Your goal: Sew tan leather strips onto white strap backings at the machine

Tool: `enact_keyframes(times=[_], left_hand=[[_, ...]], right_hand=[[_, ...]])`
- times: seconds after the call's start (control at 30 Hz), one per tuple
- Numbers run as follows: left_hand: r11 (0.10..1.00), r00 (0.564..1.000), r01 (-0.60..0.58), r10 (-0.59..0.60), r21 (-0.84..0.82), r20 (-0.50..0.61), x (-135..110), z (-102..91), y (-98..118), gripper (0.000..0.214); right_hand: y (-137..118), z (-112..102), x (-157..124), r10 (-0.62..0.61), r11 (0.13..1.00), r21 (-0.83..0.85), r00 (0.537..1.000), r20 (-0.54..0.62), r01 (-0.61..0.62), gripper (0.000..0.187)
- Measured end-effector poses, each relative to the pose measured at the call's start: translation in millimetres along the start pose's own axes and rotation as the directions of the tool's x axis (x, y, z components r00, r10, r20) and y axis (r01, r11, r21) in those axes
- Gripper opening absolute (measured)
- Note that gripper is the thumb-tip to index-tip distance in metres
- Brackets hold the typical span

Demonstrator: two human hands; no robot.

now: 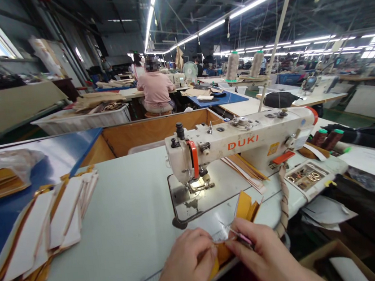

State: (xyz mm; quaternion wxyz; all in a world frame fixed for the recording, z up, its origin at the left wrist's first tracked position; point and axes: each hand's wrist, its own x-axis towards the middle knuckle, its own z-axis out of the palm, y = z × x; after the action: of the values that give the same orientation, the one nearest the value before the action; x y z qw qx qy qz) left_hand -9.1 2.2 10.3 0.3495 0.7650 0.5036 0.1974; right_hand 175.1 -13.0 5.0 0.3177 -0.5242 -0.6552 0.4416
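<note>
Both left hand [188, 264] and right hand [266, 255] pinch 1 yellow piece [224, 253] at the near edge of the table [131, 210] | right hand also holds small pink tool [244, 238] | strip piles [67, 210] at left | sewing machine [208, 147] just past hands | person in pink [156, 87] sits far off

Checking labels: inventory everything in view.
DUKI sewing machine: one, white, centre
Folded pieces: count unclear, mustard, at hands
Slim tool: one, pink, right hand
Strips: many, white and mustard, table left, under arm
Thread cones: two beige, two brown, behind machine
Parts tray: one, white, right
Bin: one, white, back left
Worktable: one, pale green, foreground
Seated co-worker: one, pink top, ahead
Background clutter: uncountable
Left hand: one, bare, lower centre
Right hand: one, bare, lower centre
</note>
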Motion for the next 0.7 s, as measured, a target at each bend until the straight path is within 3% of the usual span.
enact_keyframes(times=[0.2, 0.3, 0.4, 0.5, 0.57, 0.7], left_hand=[[0.997, 1.0, 0.003, -0.002, -0.082, 0.019, -1.8, -4.2, 1.8, 0.027], [0.996, 0.999, 0.036, -0.034, -0.08, 0.031, -3.5, -4.2, 0.4, 0.026], [0.997, 0.998, 0.052, -0.05, -0.052, 0.043, -4.3, -4.2, 1.4, 0.027], [0.998, 0.997, 0.054, -0.052, -0.037, 0.053, -3.1, -4.5, 3.1, 0.027], [0.998, 0.997, 0.049, -0.047, -0.034, 0.059, -1.9, -4.4, 2.9, 0.027], [0.999, 0.998, 0.044, -0.042, -0.026, 0.056, -2.0, -4.0, 1.4, 0.027]], right_hand=[[7.6, -1.0, 9.9, 0.07, 0.983, 0.171, 0.997, -0.015, -0.067, 0.03], [3.5, 4.4, 0.0, -0.001, 0.983, 0.182, 0.998, -0.06, 0.012, 0.026], [4.6, 14.2, -14.5, -0.055, 0.97, 0.239, 0.998, 0.018, 0.049, 0.039], [15.4, 26.5, -21.9, 0.065, 0.919, 0.378, 0.988, 0.143, -0.115, 0.059], [23.4, 32.6, -21.7, 0.142, 0.878, 0.435, 0.976, 0.167, -0.202, 0.066], [27.7, 33.1, -17.3, 0.145, 0.895, 0.396, 0.973, 0.18, -0.207, 0.069]])
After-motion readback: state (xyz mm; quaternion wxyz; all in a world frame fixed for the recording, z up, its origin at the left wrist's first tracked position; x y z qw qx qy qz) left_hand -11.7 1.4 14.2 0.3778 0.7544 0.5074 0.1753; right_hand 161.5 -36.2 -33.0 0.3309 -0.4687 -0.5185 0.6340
